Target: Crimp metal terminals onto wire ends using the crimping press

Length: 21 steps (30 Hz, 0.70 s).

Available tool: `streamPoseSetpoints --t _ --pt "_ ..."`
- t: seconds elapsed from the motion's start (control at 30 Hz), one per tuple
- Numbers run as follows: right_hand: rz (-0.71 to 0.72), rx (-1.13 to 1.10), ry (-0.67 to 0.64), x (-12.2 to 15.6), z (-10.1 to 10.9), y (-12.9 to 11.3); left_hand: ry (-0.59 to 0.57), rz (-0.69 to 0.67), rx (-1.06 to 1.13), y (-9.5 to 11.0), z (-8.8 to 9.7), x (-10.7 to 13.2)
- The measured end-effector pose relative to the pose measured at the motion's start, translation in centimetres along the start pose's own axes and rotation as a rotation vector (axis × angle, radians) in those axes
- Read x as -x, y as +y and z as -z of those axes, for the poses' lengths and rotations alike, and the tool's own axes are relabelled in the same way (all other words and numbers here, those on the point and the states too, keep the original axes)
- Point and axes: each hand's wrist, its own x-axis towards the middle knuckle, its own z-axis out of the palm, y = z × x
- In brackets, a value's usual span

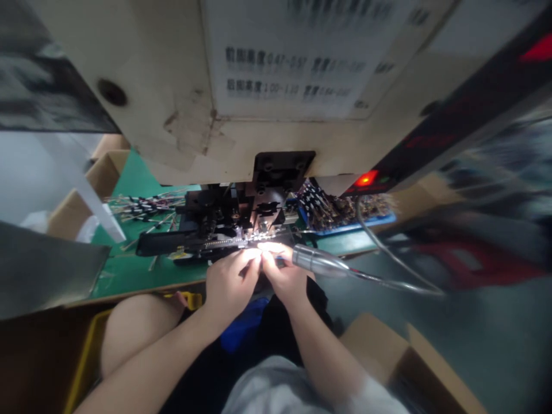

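We are working with the left hand (228, 284) and the right hand (287, 279) just in front of the lit working area (264, 230) of the machine (172, 103), beside the lamp (321, 262). Thumbs and fingers are pinching in close, their tips almost meeting, but glare is hiding whether they are gripping anything. Loose wires (146, 205) are lying at the left; a heap of wires (366, 206) is filling the blue tray (362, 225) at the right. We are seemingly mid-piece, though which wires are done or waiting we cannot tell.
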Motion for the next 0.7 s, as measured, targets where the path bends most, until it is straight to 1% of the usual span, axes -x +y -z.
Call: streamPoseSetpoints --t 0.13,0.23,0.5,0.7 --pt "-0.035 -0.043 -0.03 0.06 -0.1 -0.05 0.029 -0.014 0.006 0.1 -0.09 0.07" --pt "-0.077 -0.086 -0.009 0.08 -0.27 -0.16 0.04 -0.02 0.018 0.11 -0.12 0.07" --pt "-0.122 -0.117 -0.035 -0.26 -0.41 -0.67 0.025 0.033 -0.017 0.05 -0.14 -0.13" --pt "-0.115 -0.118 0.015 0.2 -0.6 -0.16 0.006 0.045 0.003 -0.07 -0.02 -0.07"
